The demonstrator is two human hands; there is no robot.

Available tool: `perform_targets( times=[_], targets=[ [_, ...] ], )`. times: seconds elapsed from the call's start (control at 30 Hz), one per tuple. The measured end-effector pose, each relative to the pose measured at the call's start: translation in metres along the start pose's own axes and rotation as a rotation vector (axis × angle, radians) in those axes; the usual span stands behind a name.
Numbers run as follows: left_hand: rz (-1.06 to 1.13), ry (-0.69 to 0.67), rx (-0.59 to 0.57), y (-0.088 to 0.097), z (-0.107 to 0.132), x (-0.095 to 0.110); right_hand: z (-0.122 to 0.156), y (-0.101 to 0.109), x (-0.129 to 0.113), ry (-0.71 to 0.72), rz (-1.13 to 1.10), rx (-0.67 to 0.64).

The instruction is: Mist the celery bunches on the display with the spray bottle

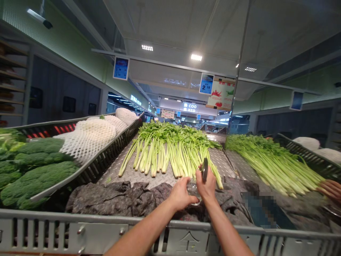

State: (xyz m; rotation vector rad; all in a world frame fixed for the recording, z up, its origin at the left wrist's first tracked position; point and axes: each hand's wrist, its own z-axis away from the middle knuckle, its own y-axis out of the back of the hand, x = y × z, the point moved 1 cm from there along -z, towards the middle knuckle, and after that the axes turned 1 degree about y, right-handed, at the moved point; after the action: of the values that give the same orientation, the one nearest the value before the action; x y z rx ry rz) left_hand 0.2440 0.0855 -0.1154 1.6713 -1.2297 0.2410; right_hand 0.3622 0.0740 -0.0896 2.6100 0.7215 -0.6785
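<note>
Broccoli (42, 158) first, dark green and dome-headed, heaped at far left, with bulky white foam netting (92, 137) just beside it. Next, a black slatted plastic crate wall (117, 151), slanting away into the display. Then crumpled grey-brown felt cloth (112, 199) along the front, and behind it pale green, long-stalked celery (153, 156), fanned out on a patterned metal shelf (110, 169), leaves to the back. Now the action, in front of the celery's cut ends: left hand (182, 193) cupped around a small, clear, rounded container (193, 189), thumb to the near side; can't tell how firmly. Tight alongside, right hand (208, 184) closed around a slim, black, curved piece (205, 170), possibly a spray head. Looks like a two-handed handling step, midway through. Seems to call next for steadiness on the left, fine control on the right. Farther right, a tall mirror panel (269, 110), full of reflected greenery.
</note>
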Motion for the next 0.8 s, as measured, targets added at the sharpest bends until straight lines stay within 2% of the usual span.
perform_targets(
  times=[0.2, 0.27, 0.3, 0.37, 0.43, 0.5, 0.57, 0.6, 0.67, 0.8],
  targets=[
    [0.044, 0.031, -0.01, -0.006, 0.006, -0.002, 0.001, -0.002, 0.003, 0.003, -0.013, -0.018],
    [0.11, 0.038, -0.013, 0.005, 0.001, 0.0, 0.0, -0.003, 0.007, -0.006, -0.008, -0.016],
    [0.155, 0.045, -0.009, 0.017, -0.005, 0.003, -0.001, -0.003, 0.009, -0.012, -0.006, -0.011],
    [0.253, 0.096, 0.035, 0.057, -0.024, 0.013, -0.003, -0.002, 0.013, -0.018, 0.0, -0.001],
    [0.302, 0.185, 0.199, 0.111, -0.047, 0.026, -0.004, -0.002, 0.015, -0.017, 0.003, 0.001],
    [0.254, 0.279, 0.385, 0.161, -0.065, 0.037, -0.003, -0.002, 0.016, -0.017, -0.002, 0.0],
    [0.229, 0.346, 0.453, 0.188, -0.071, 0.041, -0.002, -0.003, 0.014, -0.019, -0.016, -0.006],
    [0.224, 0.36, 0.452, 0.19, -0.069, 0.039, -0.001, -0.003, 0.012, -0.018, -0.025, -0.014],
    [0.225, 0.378, 0.369, 0.172, -0.056, 0.027, 0.0, -0.004, 0.008, -0.007, -0.047, -0.033],
    [0.276, 0.345, 0.011, 0.09, -0.016, -0.008, 0.002, -0.005, 0.003, 0.034, -0.078, -0.046]
  ],
)
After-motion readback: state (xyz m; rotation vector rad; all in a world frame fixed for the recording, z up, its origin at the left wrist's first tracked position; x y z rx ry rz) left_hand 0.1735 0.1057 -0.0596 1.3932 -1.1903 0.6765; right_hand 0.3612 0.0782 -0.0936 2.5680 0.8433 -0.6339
